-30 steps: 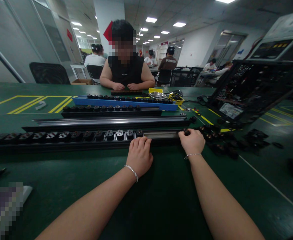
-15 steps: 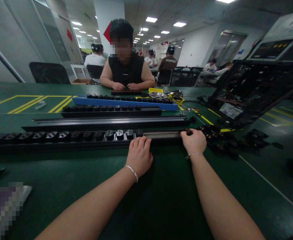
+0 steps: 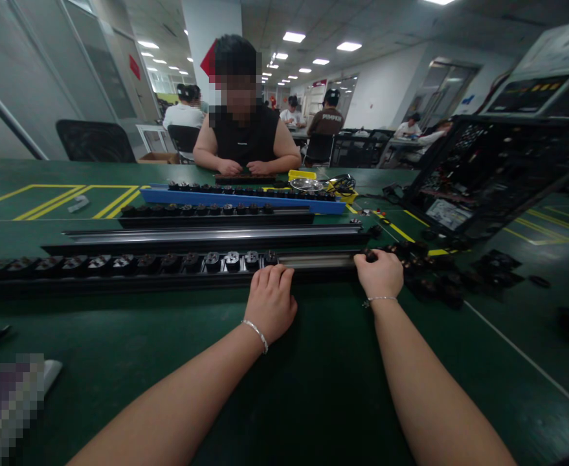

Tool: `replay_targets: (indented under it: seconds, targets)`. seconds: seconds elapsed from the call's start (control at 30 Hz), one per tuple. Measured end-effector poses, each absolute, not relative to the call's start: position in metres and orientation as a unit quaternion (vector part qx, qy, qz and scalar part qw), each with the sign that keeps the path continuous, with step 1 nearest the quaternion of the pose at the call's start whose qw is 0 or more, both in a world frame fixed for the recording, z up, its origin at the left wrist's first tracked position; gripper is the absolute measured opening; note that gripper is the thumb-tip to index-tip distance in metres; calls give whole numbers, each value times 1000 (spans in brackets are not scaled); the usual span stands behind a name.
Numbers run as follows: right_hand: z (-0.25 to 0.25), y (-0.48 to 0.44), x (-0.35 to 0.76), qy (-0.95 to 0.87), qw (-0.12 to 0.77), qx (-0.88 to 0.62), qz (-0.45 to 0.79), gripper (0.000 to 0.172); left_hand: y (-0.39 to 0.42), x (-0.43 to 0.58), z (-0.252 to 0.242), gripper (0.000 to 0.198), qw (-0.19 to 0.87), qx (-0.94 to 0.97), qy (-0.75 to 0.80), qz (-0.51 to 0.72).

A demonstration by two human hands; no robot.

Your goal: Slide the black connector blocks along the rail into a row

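A long black rail [image 3: 313, 261] lies across the green table in front of me, its left part filled with several black socket modules [image 3: 167, 263]. My left hand [image 3: 270, 301] rests curled against the rail's near edge just right of the last module. At the rail's right end, my right hand [image 3: 379, 274] is closed on a small black socket module [image 3: 370, 256]. A pile of loose black modules [image 3: 434, 275] lies just right of that hand.
Behind lie an empty silver-topped rail [image 3: 216, 234], a black rail with modules [image 3: 206, 213] and a blue rail [image 3: 245, 198]. A person in black sits opposite, hands on a strip. An open black chassis [image 3: 488, 175] stands at right. A metal dish [image 3: 306, 185] sits beside yellow items.
My right hand has shifted slightly to the right along the rail's end with the small module. The left hand has stayed put.
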State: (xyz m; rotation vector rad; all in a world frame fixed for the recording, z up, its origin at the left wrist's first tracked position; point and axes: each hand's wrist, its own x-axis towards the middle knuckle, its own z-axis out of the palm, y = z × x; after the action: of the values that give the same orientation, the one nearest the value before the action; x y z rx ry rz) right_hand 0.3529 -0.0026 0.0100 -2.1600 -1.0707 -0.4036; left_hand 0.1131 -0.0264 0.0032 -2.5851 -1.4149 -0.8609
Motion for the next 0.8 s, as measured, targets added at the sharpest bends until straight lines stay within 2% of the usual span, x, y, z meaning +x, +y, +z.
replay_targets:
  seconds: [0.8]
  targets:
    - [9,-2,369,-389,347,-840,-149,44,-26,113,2,48,47,-841,-460,-280]
